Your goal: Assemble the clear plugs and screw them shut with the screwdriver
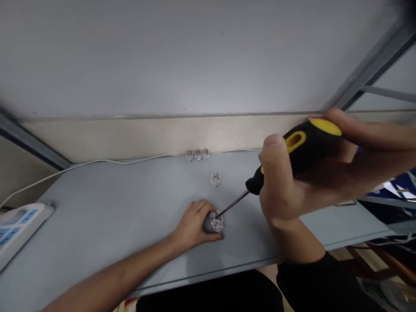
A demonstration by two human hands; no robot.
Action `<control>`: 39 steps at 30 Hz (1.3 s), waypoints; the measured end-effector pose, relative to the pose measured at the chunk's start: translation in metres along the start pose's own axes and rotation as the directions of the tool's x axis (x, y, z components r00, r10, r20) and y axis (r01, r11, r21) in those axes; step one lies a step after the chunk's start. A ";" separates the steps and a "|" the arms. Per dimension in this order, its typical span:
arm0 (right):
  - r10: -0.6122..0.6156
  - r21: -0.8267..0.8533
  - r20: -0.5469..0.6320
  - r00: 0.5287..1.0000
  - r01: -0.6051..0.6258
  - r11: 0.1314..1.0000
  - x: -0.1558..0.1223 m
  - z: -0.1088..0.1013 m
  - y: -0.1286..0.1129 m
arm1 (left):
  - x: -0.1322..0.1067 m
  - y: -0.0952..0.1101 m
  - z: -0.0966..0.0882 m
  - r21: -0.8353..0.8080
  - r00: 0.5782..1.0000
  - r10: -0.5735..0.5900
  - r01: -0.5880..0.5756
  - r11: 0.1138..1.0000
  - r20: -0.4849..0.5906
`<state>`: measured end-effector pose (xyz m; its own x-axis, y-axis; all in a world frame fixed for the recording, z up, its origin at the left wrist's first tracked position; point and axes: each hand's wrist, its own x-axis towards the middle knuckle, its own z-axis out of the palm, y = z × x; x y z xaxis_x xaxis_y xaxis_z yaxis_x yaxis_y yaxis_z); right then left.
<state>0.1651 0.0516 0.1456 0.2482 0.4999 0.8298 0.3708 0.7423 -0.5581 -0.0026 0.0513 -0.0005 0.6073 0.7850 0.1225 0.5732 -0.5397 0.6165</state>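
Between the thumb and fingers of my left hand [196, 223] a small clear plastic plug [217, 224] with metal parts inside is pinched against the grey table. My right hand [292, 182] wraps round the black and yellow handle of a screwdriver [238, 203]. Its shaft slants down to the left, and the tip meets the metal inside the clear plug. Just behind, another clear plug [215, 179] stands by itself with its pins up. Farther back, a row of similar clear plugs [198, 154] sits near the wall.
A white power strip [22, 229] with blue sockets lies at the left. A thin white cable [130, 162] runs along the back edge of the grey table [136, 195]. Metal frame posts [35, 141] rise at both sides. Cluttered items show beyond the right edge.
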 end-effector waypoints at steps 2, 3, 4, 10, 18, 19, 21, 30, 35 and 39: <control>-0.098 -0.028 -0.253 0.963 0.094 0.995 0.006 0.005 0.003 | 0.000 -0.001 0.001 0.001 1.000 0.013 -0.013 1.000 -0.006; -0.120 -0.037 -0.313 0.942 0.114 0.993 0.009 0.007 0.004 | -0.001 -0.002 0.002 0.002 1.000 0.017 -0.017 1.000 -0.007; -0.121 -0.039 -0.320 0.940 0.115 0.993 0.011 0.008 0.005 | -0.001 -0.003 0.002 0.004 1.000 0.020 -0.020 1.000 -0.007; -0.110 0.118 -0.143 0.984 0.127 0.985 0.026 0.006 0.003 | -0.002 -0.004 0.003 0.007 1.000 0.027 -0.027 1.000 -0.010; -0.022 0.469 0.358 0.933 -0.159 0.869 0.045 -0.018 0.014 | -0.002 -0.004 0.002 0.014 0.999 0.045 -0.045 0.999 0.000; -0.024 0.460 0.339 0.940 -0.144 0.876 0.046 -0.019 0.014 | -0.002 -0.004 0.002 0.012 0.999 0.045 -0.045 0.999 0.000; 0.004 0.395 0.290 0.957 -0.123 0.911 0.046 -0.021 0.011 | -0.002 -0.003 0.001 0.009 0.999 0.044 -0.044 0.999 0.000; 0.011 0.145 0.129 0.992 -0.029 0.989 0.040 -0.025 -0.009 | -0.001 -0.003 0.002 0.010 1.000 0.028 -0.028 1.000 0.003; 0.085 0.146 0.240 0.967 -0.122 0.982 0.040 -0.026 -0.007 | -0.001 -0.003 0.001 0.010 0.999 0.039 -0.039 0.999 -0.005; 0.082 0.097 0.144 0.986 -0.097 0.991 0.040 -0.025 -0.008 | -0.001 -0.001 0.001 0.008 0.999 0.035 -0.035 0.999 -0.007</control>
<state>0.1946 0.0547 0.1833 0.1460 0.6183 0.7723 0.2562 0.7304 -0.6332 -0.0034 0.0507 -0.0015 0.6231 0.7677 0.1494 0.5560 -0.5691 0.6058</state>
